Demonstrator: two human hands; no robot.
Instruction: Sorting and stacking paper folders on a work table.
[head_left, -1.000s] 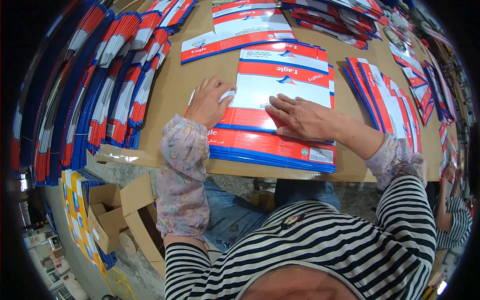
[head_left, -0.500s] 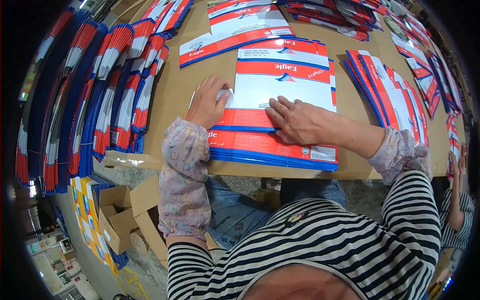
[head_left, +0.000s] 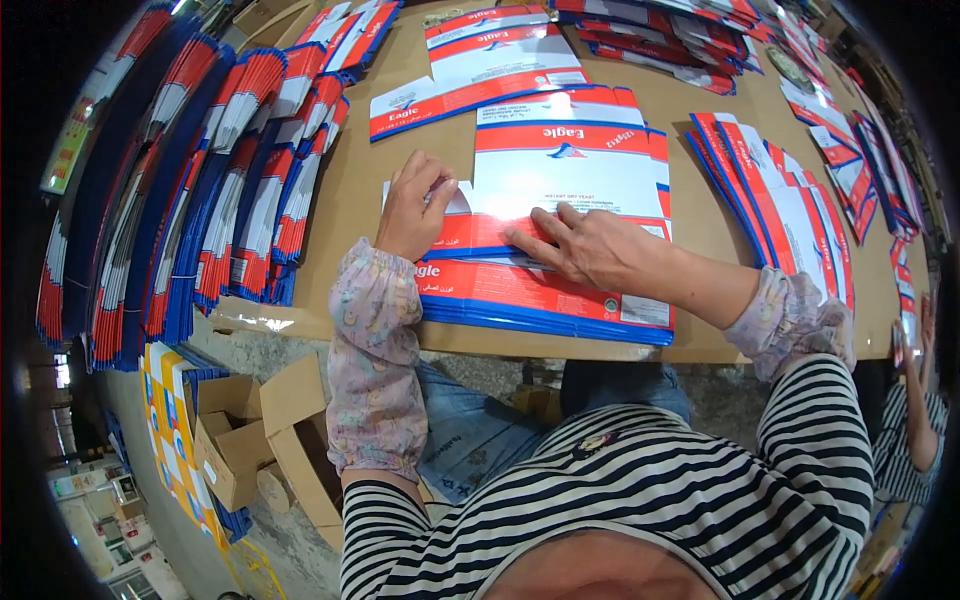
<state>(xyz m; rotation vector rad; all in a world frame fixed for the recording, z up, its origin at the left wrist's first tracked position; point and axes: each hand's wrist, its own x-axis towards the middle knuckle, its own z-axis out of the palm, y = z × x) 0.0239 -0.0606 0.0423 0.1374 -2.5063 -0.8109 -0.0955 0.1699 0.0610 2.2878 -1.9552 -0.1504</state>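
Note:
A flat, printed carton sheet [head_left: 545, 170] in red, white and blue lies in front of me on top of a stack of similar flat cartons [head_left: 540, 295]. My left hand [head_left: 415, 205] is at the sheet's left side, with thumb and fingers curled on its side flap, which bends up a little. Flat on the sheet's lower red band rests my right hand [head_left: 605, 250], fingers spread and pointing left. What lies under its palm is hidden.
More carton sheets [head_left: 510, 60] lie farther back on the brown table [head_left: 350, 200]. Fanned cartons [head_left: 780, 200] lie at right, and tall bundles of folded cartons [head_left: 215, 170] stand at left. An open cardboard box [head_left: 225, 440] sits below. At far right a person's arm [head_left: 915, 400] shows.
My right hand has slid a little to the left across the sheet, its fingers spreading more. My left hand keeps its place at the flap. The whole view has shifted slightly.

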